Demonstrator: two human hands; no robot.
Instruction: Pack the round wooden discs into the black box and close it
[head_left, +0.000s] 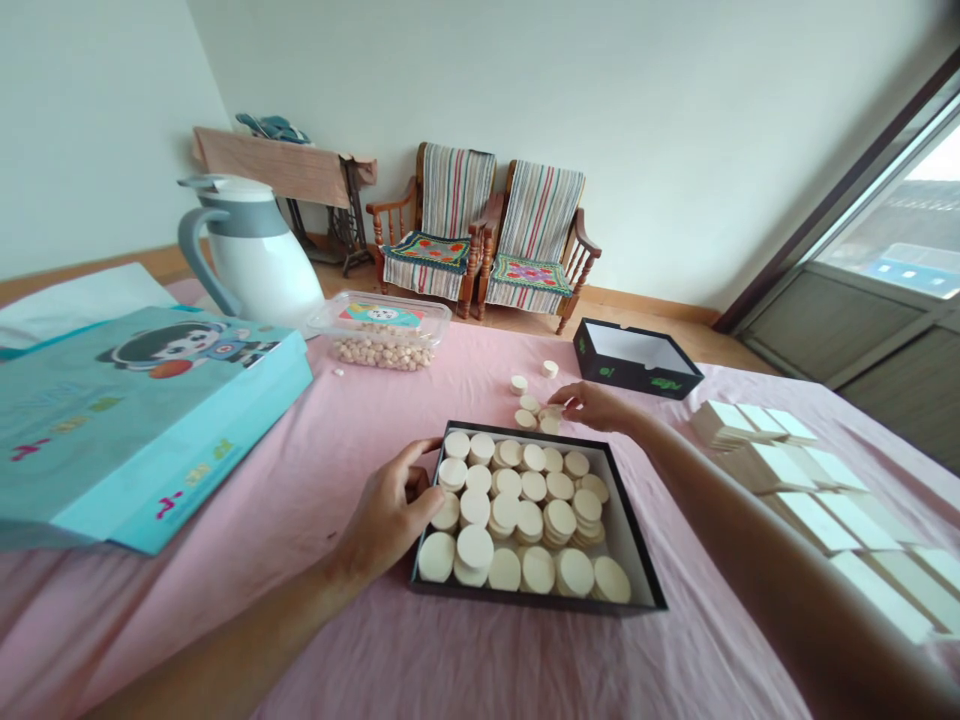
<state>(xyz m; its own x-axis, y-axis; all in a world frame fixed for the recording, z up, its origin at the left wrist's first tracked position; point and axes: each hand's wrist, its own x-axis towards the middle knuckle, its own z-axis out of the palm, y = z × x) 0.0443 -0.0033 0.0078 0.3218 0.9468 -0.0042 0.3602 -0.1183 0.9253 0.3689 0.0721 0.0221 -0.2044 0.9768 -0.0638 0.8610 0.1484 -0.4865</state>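
A black-edged shallow box [634,540] holds several stacks of round pale wooden discs [538,570], with bare white floor showing along its right side. My left hand [394,505] grips the box's left wall, thumb over the rim and fingers outside. Beyond the box's far edge, my right hand [596,407] pinches a pale disc [553,410] above a small loose group of discs [526,420]. Two more discs stand apart behind that group, one of them a short stack [519,384].
A black box lid [637,358] sits behind my right hand. Stacked pale rectangular pieces [817,510] lie at the right. On the left are a light-blue carton [225,450], a white jug [262,260] and a clear tub [386,340] of small beige pieces. Pink cloth [360,640] covers the table.
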